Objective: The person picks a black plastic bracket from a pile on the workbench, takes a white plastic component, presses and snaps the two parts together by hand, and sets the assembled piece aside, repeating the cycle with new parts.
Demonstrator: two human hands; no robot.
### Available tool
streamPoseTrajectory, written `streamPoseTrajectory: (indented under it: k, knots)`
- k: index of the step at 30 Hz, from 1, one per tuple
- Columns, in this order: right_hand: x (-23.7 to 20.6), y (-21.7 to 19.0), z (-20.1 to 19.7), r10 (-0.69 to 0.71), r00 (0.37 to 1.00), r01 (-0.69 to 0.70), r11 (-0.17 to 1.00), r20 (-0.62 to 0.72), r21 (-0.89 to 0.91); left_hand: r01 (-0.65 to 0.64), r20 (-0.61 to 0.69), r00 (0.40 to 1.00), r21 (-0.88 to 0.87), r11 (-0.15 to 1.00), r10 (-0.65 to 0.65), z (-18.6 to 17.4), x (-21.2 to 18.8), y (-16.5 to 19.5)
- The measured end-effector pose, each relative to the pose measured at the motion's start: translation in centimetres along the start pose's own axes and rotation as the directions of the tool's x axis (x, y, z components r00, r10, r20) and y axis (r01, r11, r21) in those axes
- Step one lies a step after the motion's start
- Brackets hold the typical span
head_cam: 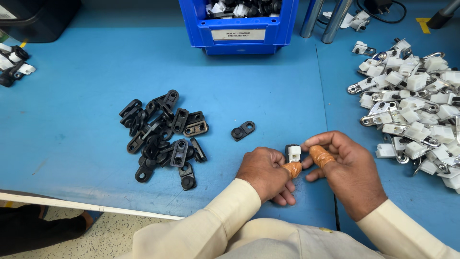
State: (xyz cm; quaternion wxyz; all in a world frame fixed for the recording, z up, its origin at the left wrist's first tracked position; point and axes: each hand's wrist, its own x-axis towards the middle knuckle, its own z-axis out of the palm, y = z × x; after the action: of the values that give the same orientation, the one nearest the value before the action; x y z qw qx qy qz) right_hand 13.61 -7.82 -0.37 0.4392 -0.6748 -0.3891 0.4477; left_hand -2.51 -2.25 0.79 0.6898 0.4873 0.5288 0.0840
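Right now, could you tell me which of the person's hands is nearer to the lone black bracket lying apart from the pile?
Left. The left hand sits just below-right of the lone black bracket; the right hand is farther right.

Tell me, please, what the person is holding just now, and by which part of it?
Both hands, left hand and right hand, pinch one small assembly, a white clip set in a black bracket, by its opposite sides between their fingertips, the thumbs wearing orange finger cots.

Hands (306,168) around small clip (293,153)

bench: blue worktop (96,57) | floor: pale speckled (110,235), possibly terrazzo | light: even
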Motion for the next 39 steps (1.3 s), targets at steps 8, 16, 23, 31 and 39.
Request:
streamPoseTrajectory:
  k: [8, 16, 23, 31, 39]
  knots:
    - [-0.7, -1.0, 0.0, 0.249, 0.969, -0.249, 0.968, 0.002, 0.031, -0.054, -0.069, 0.996, 0.000, 0.999, 0.054, 0.5, -0.1, -0.3]
    - [0.3, 0.2, -0.9, 0.325, 0.945, -0.327, 0.936, 0.041, 0.132, -0.133, 0.060, 0.990, 0.062, 0.989, 0.129, 0.0, 0.2, -0.6]
    - [0.5, 0.6, -0.8, 0.293, 0.956, -0.292, 0.956, -0.027, 0.041, -0.226, -0.005, 0.974, -0.029, 0.974, 0.226, -0.9, 1.3, -0.7]
    - [-0.2, -0.1, -0.7, 0.260, 0.966, -0.250, 0.935, -0.007, 0.251, -0.204, -0.030, 0.979, -0.236, 0.950, 0.203, -0.5, 2.4, 0.6]
    - [0.3, 0.8, 0.3, 0.132, 0.971, -0.116, 0.989, -0.200, 0.086, -0.205, -0.149, 0.972, -0.134, 0.970, 0.184, 0.6, 1.2, 1.4]
